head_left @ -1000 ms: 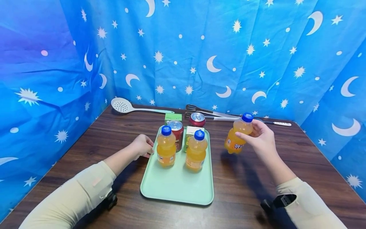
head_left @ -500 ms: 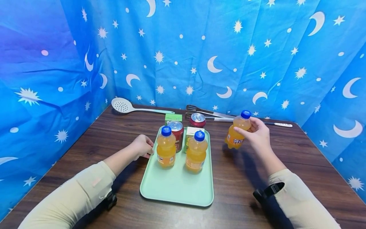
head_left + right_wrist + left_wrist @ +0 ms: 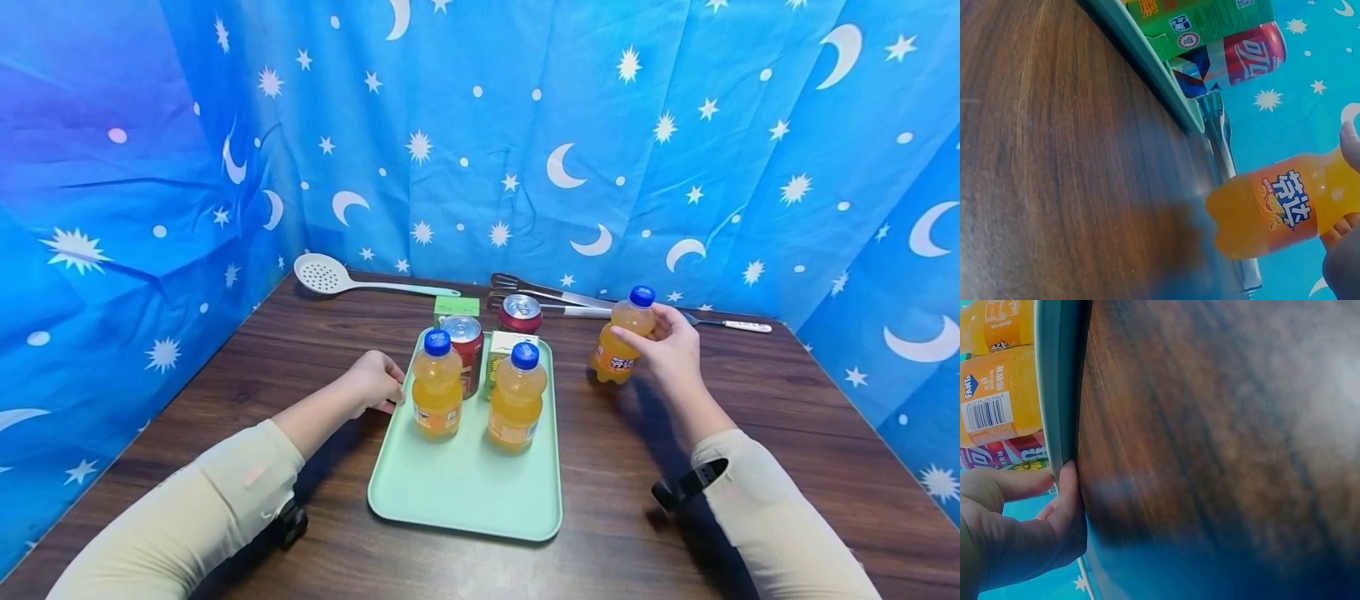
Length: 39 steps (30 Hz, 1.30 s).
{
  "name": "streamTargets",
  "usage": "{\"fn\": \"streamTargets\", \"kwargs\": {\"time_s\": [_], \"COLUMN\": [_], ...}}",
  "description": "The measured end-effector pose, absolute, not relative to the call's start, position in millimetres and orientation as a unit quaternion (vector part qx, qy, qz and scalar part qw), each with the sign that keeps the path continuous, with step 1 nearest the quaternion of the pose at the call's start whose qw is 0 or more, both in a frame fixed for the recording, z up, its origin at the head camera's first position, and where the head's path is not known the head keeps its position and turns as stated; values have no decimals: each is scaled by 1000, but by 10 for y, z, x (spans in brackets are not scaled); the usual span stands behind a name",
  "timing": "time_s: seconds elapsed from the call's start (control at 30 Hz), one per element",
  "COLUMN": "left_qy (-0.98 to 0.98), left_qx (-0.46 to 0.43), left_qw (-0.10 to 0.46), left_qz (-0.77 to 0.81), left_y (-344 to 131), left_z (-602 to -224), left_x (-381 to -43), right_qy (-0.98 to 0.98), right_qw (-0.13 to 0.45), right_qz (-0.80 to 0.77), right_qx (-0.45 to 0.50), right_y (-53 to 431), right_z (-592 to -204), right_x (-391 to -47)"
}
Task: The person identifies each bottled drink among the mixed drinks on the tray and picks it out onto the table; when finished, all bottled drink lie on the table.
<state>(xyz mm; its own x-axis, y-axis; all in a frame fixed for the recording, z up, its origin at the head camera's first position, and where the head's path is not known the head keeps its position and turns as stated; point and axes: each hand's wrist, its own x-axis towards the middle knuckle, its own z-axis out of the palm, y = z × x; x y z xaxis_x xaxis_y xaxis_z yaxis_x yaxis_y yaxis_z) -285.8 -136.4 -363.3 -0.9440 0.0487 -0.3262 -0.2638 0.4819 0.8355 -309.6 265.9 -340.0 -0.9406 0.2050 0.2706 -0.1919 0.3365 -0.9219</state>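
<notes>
My left hand [image 3: 372,382] pinches the left rim of a light green tray [image 3: 465,500]; in the left wrist view the thumb [image 3: 1025,482] lies along the tray's inner side. To the tray's right, my right hand [image 3: 670,343] grips an orange soda bottle [image 3: 618,354] with a blue cap round its upper part. That bottle is nearly upright, and its base looks a little above the table. Two similar bottles stand on the tray, a left bottle [image 3: 437,396] and a right bottle [image 3: 516,408]. Behind them are a red soda can [image 3: 471,358] and a drink carton [image 3: 497,354].
Past the tray's far edge stand another red can [image 3: 520,312] and a green carton [image 3: 456,310], both partly hidden. A white skimmer [image 3: 322,273] and dark-headed utensils [image 3: 555,293] lie along the back of the wooden table [image 3: 637,533]. A blue curtain [image 3: 480,150] encloses it.
My right hand has carried its bottle slightly away from me and a little to the left. The left hand and the tray stay where they were.
</notes>
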Motion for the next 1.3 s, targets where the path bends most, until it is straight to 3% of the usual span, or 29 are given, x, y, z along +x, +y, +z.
{"fn": "streamTargets", "kwargs": {"time_s": [0.47, 1.3], "left_qy": [845, 846], "left_qx": [-66, -63], "left_qw": [156, 156], "left_qz": [507, 505], "left_y": [-1369, -1371], "left_z": [-3653, -3627], "left_x": [-2858, -2845], "right_qy": [-793, -800], "right_qw": [158, 185], "right_qz": [588, 570], "right_qx": [-18, -13], "right_y": [2644, 2660], "right_z": [-3459, -3574], "right_x": [-3162, -3204]}}
